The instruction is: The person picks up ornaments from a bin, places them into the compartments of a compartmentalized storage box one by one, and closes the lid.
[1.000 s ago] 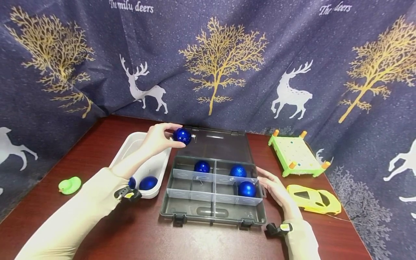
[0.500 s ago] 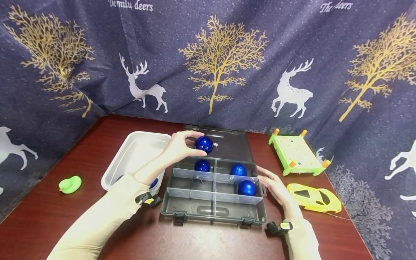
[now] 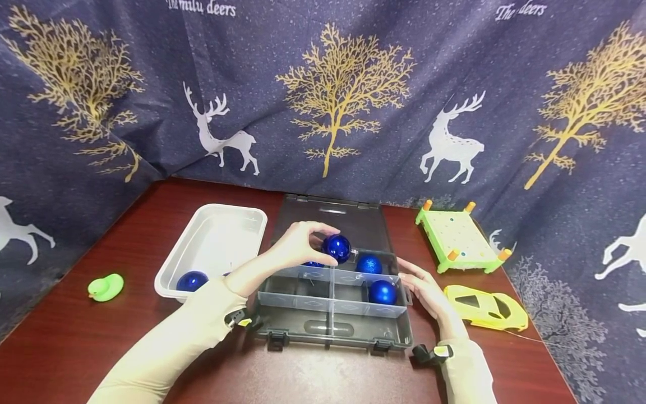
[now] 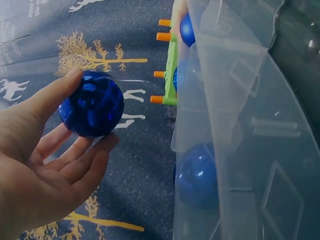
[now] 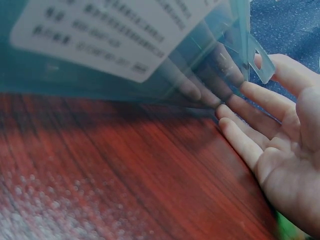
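Note:
My left hand (image 3: 298, 245) pinches a shiny blue Christmas ball (image 3: 337, 248) between thumb and fingers. It holds the ball above the back row of a smoky, clear divided box (image 3: 291, 331), whose lid (image 3: 333, 224) lies back. In the left wrist view the held ball (image 4: 94, 104) shows well above the dividers. A glittery blue ball (image 3: 369, 264) sits in the back right compartment, with a matte blue ball (image 3: 383, 292) in front of it. Another ball (image 3: 313, 264) at back left is mostly hidden by my hand. My right hand (image 3: 426, 294) touches the box's right side with straight fingertips (image 5: 243, 89).
Left of the box stands a white plastic basin (image 3: 174, 252) with blue balls (image 3: 192, 280), partly covered by my sleeve. A green toy duck (image 3: 106, 287) lies farther left. To the right are an upturned green toy table (image 3: 461, 238) and a yellow car shell (image 3: 485, 308).
My left hand has carried the shiny ball rightward and nearer, from beside the basin to over the box's back row. My right hand stays at the box's side.

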Action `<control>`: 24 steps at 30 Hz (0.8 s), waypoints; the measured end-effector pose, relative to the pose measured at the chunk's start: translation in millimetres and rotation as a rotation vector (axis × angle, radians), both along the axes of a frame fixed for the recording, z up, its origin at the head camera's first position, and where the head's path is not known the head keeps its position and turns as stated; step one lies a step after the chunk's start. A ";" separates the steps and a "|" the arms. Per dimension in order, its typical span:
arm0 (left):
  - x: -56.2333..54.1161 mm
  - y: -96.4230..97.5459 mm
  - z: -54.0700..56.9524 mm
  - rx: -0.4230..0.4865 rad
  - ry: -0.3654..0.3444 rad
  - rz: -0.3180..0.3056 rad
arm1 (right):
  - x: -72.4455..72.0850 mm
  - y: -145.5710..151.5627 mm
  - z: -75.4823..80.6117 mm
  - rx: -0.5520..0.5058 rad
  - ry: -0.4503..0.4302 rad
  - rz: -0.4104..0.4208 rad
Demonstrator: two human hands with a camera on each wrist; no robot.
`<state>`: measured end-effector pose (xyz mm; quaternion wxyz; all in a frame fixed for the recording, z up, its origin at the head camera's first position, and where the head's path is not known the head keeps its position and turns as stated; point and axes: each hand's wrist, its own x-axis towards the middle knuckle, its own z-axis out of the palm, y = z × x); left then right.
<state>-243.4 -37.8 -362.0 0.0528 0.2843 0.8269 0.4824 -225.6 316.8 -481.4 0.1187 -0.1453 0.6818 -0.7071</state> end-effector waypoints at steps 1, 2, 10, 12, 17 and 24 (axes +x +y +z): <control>0.8 1.6 -0.9 -0.006 -0.005 -0.014 | -0.1 -0.2 0.1 -0.001 0.001 -0.002; 1.4 3.1 -1.8 -0.013 -0.009 -0.026 | -0.2 -0.2 0.3 -0.005 -0.002 -0.002; 1.4 13.3 -8.8 -0.065 -0.025 -0.086 | 0.1 -0.2 -0.2 -0.012 0.002 0.015; 1.7 15.4 -10.4 -0.092 -0.015 -0.100 | -0.2 0.0 -0.8 -0.014 -0.002 0.015; 3.4 20.0 -14.5 -0.160 0.029 -0.137 | -0.7 -0.4 -0.7 -0.021 -0.005 0.009; 5.9 24.6 -21.5 -0.233 0.058 -0.178 | -1.3 0.5 -0.7 -0.005 -0.010 0.007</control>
